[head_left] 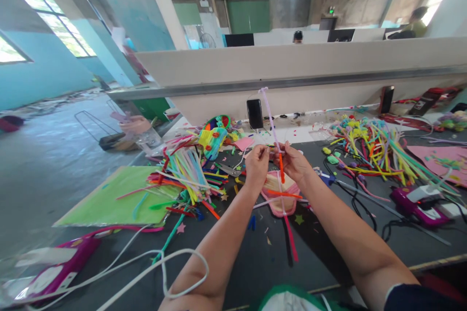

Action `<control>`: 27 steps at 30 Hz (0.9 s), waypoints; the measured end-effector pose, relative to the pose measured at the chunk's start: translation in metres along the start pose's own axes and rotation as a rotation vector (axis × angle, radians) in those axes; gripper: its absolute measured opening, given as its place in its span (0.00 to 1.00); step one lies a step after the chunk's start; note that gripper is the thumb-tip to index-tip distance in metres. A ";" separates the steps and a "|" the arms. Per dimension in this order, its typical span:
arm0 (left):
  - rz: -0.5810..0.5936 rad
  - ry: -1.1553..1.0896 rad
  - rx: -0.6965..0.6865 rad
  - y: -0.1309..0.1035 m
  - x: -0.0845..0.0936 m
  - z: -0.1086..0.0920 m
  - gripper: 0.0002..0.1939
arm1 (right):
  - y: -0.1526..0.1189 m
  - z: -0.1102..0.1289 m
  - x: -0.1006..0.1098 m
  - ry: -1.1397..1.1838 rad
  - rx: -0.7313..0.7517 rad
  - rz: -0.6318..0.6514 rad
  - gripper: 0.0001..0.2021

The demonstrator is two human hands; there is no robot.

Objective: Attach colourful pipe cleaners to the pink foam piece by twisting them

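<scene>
At the middle of the dark table (251, 262), two bare hands worked above one pink-edged, cream-centred piece (277, 182). The right hand (294, 161) pinched one lilac stem (268, 116) between thumb and fingers; the stem rose above the hand, slightly tilted, its top near the partition (219, 69). One orange stem (281, 169) hung below the right fingertips, over the piece. The left hand (257, 164), just beside the right, had its fingers bent and its tips pressed together; what, if anything, lay between them could not be determined. The pink-edged piece lay flat below the hands, with one second orange stem (285, 194) crosswise over it and one red-pink stem (292, 243) extending from its near edge. Two heaps of fuzzy stems were present: one left heap (189, 170) and one right heap (383, 150); the stems overlapped too much to be counted. One pair of scissors (229, 170) lay to the left of the hands. One black phone (254, 113) stood upright before the partition. Two purple power strips were positioned at opposite sides: one left strip (75, 255), one right strip (410, 208). One green sheet (113, 194) lay beside the left heap. Near the arms lay one green star (299, 219) and one pink star (181, 228).
</scene>
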State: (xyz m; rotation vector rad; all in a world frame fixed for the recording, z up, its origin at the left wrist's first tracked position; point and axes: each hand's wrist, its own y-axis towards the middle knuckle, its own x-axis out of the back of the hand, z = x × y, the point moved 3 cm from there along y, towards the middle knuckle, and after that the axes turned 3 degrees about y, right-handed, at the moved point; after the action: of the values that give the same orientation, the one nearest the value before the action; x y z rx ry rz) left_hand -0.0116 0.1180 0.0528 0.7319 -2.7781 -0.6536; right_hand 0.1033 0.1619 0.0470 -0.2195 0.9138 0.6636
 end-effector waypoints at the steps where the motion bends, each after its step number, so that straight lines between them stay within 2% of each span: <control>1: 0.000 -0.017 0.003 0.000 0.000 0.000 0.07 | 0.000 0.001 0.000 0.004 -0.004 0.013 0.12; 8: -0.079 -0.083 0.010 0.000 0.007 -0.005 0.09 | -0.005 0.004 -0.003 0.032 0.010 0.111 0.13; 15: -0.123 -0.077 -0.024 0.000 0.011 -0.010 0.12 | -0.009 0.006 -0.009 0.076 0.015 0.154 0.13; 27: -0.152 -0.047 -0.028 0.002 0.012 -0.004 0.13 | -0.006 0.009 0.000 0.071 0.005 0.149 0.13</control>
State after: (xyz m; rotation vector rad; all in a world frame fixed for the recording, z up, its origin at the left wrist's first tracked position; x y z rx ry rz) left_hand -0.0211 0.1117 0.0583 0.9402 -2.7692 -0.7446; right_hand 0.1129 0.1606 0.0520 -0.1725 1.0069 0.7949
